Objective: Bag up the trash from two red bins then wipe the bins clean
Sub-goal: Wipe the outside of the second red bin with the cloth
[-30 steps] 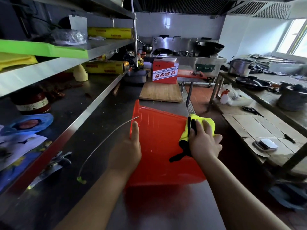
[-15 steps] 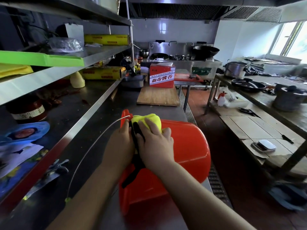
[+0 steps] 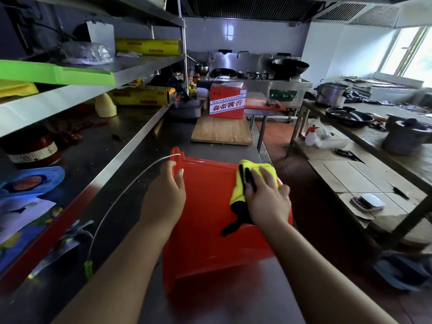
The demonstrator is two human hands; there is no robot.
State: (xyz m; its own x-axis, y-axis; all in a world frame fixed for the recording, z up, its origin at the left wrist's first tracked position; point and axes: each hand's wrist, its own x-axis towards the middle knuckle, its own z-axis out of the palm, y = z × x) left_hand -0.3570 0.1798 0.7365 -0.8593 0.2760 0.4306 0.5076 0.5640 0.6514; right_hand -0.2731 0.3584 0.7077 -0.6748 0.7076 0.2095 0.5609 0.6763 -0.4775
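The red bin [image 3: 210, 232] lies tipped over on the steel surface [image 3: 233, 305], its side facing up. The left hand [image 3: 163, 197] grips the bin's left edge, with the thumb lying on the red plastic and the fingers wrapped over the side. The right hand [image 3: 266, 199] lies flat, fingers fairly straight, pressing a yellow cloth [image 3: 257, 168] with a black part onto the bin's upper right side. The bin's wire handle [image 3: 121, 199] curves out to the left and ends in a green grip [image 3: 88, 268] on the surface. Farther along sit a wooden board [image 3: 222, 133] and a red box [image 3: 228, 101].
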